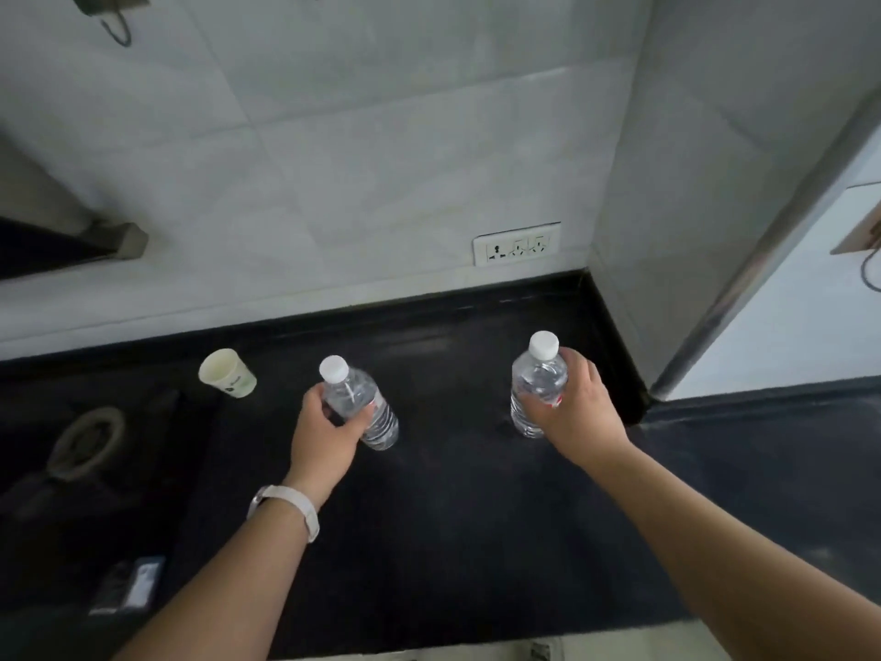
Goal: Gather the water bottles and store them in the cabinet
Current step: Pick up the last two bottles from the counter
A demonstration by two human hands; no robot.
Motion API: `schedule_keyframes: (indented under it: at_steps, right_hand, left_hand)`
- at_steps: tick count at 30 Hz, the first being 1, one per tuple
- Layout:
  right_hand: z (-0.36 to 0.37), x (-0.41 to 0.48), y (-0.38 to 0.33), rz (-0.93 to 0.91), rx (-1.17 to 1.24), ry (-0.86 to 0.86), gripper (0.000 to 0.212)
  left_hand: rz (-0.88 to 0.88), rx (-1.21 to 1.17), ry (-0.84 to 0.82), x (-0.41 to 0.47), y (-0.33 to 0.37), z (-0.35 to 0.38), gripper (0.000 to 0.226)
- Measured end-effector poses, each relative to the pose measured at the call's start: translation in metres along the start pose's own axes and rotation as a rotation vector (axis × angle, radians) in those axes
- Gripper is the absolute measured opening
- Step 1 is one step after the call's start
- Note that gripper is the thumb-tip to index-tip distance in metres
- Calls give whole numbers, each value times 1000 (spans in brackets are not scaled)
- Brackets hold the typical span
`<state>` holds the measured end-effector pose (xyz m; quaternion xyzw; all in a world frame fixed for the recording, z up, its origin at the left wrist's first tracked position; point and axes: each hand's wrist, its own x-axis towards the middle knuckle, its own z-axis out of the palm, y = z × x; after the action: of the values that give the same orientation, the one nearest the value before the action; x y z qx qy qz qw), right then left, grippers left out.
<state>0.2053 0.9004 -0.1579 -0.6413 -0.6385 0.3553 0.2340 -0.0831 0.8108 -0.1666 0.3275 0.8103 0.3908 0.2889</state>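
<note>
Simultaneously, left hand [329, 436] clasps the tilted left bottle [362, 391], right hand [577, 412] the right bottle [536, 379] near the counter's [453, 517] back-right corner; the thin, smooth plastic could slip in a loose hold.

Two clear white-capped bottles [361, 404] [537, 384] on black counter [453, 517]
</note>
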Motion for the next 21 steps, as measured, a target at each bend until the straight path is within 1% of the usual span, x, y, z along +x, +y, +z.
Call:
schedule_keyframes:
  at_steps: [7,11,15,18,21]
  right_hand:
    - [5,26,14,14,92,-146,69]
    - [2,29,14,23,78,-152,66]
    - [3,33,11,-27,64,-168,66]
    - [4,28,3,-41,54,-185,66]
    - [14,16,-10,-79,71,-221,65]
  left_hand:
    - [-80,-63,68,4,-3,13,62]
    - [-80,-91,123,-2,-3,16,59]
    - [-87,-139,166,-17,-3,19,55]
    - [-93,-165,184,-32,-7,13,52]
    - [-90,-175,198,-50,-15,-2,53]
